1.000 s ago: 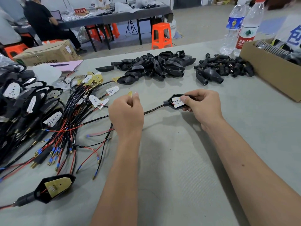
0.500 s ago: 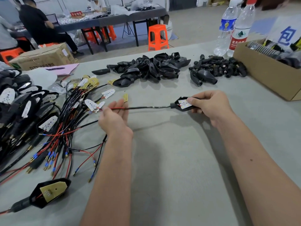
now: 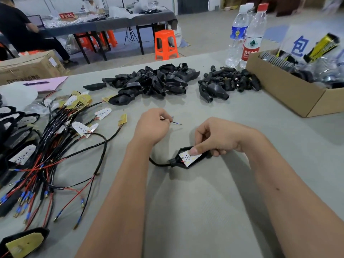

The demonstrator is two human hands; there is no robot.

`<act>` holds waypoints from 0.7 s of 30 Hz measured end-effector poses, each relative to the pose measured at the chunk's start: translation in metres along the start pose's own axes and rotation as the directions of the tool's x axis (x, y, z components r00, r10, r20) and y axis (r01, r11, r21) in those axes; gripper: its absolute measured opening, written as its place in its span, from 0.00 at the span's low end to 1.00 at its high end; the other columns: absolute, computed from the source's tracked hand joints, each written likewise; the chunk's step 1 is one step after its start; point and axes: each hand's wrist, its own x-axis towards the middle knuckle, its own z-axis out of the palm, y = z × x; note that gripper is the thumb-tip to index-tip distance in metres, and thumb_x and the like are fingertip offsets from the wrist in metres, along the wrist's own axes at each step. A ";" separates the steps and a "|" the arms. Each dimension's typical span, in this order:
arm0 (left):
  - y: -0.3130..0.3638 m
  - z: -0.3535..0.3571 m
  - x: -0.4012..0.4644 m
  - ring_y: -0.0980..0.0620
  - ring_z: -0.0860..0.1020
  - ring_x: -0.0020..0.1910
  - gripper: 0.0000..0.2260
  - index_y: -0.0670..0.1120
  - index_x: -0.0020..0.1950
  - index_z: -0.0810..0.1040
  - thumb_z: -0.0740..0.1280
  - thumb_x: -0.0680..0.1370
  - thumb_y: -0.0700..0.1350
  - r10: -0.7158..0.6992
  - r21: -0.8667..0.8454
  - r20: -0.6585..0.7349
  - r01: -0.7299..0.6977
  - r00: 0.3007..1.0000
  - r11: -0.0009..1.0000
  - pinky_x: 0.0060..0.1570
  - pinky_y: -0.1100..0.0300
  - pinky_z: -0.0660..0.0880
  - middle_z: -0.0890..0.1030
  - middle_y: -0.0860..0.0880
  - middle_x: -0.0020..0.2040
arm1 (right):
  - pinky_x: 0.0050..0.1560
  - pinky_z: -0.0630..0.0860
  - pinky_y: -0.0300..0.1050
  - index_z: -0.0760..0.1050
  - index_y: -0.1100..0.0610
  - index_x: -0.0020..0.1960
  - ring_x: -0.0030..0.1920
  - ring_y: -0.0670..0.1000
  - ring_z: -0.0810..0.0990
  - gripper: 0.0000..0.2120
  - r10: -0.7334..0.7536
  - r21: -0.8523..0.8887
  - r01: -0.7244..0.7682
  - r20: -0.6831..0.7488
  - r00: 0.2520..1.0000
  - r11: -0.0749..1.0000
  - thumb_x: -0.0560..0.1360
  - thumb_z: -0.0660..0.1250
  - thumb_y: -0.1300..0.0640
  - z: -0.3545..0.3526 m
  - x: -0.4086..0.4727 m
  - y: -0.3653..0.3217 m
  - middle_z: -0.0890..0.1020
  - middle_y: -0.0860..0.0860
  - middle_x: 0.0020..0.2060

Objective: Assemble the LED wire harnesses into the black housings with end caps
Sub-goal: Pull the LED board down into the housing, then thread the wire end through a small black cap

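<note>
black angular plastic housing [image 3: 188,161] with white led board [image 3: 189,157] seated inside, just above the grey table [image 3: 186,202], right hand [image 3: 214,136] curled round it, thumb pressing the board. its black cable [image 3: 158,162] exits the housing's left end. left hand [image 3: 151,125] up-left of the housing, pinching thin blue-tipped wire ends [image 3: 176,123]. beyond the housing: pile of loose black housings [image 3: 152,82]. far left of the housing: bundle of red and black wire harnesses [image 3: 46,146].
</note>
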 end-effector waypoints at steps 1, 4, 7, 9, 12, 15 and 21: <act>0.003 0.005 0.004 0.55 0.76 0.34 0.08 0.54 0.39 0.81 0.69 0.77 0.43 0.046 0.020 -0.013 -0.045 0.999 0.999 0.38 0.60 0.69 0.81 0.57 0.35 | 0.22 0.64 0.36 0.81 0.53 0.33 0.25 0.51 0.72 0.12 -0.006 -0.020 0.007 0.046 0.999 1.000 0.68 0.83 0.51 -0.002 -0.001 0.000 0.78 0.55 0.27; 0.009 0.021 0.015 0.61 0.74 0.29 0.09 0.55 0.35 0.81 0.75 0.75 0.48 0.164 -0.007 -0.027 -0.164 0.986 0.986 0.35 0.61 0.70 0.79 0.58 0.30 | 0.22 0.69 0.36 0.80 0.56 0.37 0.25 0.49 0.78 0.15 0.030 -0.056 -0.020 0.184 0.983 0.998 0.70 0.81 0.48 -0.016 -0.005 -0.004 0.81 0.54 0.29; 0.014 0.037 0.020 0.60 0.79 0.36 0.06 0.54 0.37 0.84 0.77 0.74 0.49 0.210 -0.053 -0.029 -0.211 0.977 0.976 0.40 0.62 0.74 0.83 0.57 0.35 | 0.24 0.70 0.37 0.79 0.56 0.39 0.27 0.50 0.80 0.19 0.067 -0.041 -0.069 -0.050 0.997 0.997 0.72 0.78 0.42 -0.043 0.007 0.004 0.85 0.54 0.33; 0.018 0.046 0.022 0.58 0.81 0.40 0.04 0.54 0.40 0.84 0.77 0.73 0.49 0.227 -0.086 -0.032 -0.229 0.973 0.970 0.42 0.61 0.76 0.84 0.56 0.38 | 0.26 0.71 0.37 0.79 0.55 0.38 0.30 0.51 0.80 0.14 0.088 0.024 -0.088 -0.506 0.858 0.996 0.76 0.76 0.46 -0.063 0.029 0.020 0.86 0.54 0.35; 0.033 0.063 0.027 0.56 0.81 0.38 0.06 0.57 0.46 0.80 0.76 0.74 0.48 0.290 -0.194 0.018 -0.282 0.957 0.940 0.42 0.59 0.76 0.84 0.54 0.37 | 0.49 0.73 0.44 0.81 0.53 0.52 0.55 0.58 0.80 0.04 0.026 -0.132 -0.313 -0.891 0.453 0.941 0.81 0.68 0.55 -0.090 0.062 0.047 0.84 0.56 0.52; 0.048 0.078 0.032 0.51 0.79 0.34 0.03 0.54 0.48 0.79 0.72 0.78 0.46 0.344 -0.249 0.028 -0.327 0.938 0.912 0.45 0.50 0.81 0.80 0.52 0.29 | 0.66 0.68 0.56 0.76 0.48 0.68 0.70 0.64 0.64 0.20 -0.024 -0.318 -0.426 -0.824 0.566 0.847 0.78 0.64 0.62 -0.111 0.089 0.064 0.72 0.57 0.70; 0.057 0.089 0.038 0.60 0.80 0.36 0.07 0.50 0.43 0.80 0.69 0.80 0.42 0.268 -0.291 0.026 -0.249 0.963 0.924 0.40 0.65 0.73 0.83 0.53 0.35 | 0.68 0.59 0.58 0.75 0.37 0.71 0.76 0.59 0.56 0.28 0.009 -0.514 -0.466 -0.665 0.747 0.720 0.77 0.65 0.62 -0.134 0.107 0.070 0.66 0.43 0.77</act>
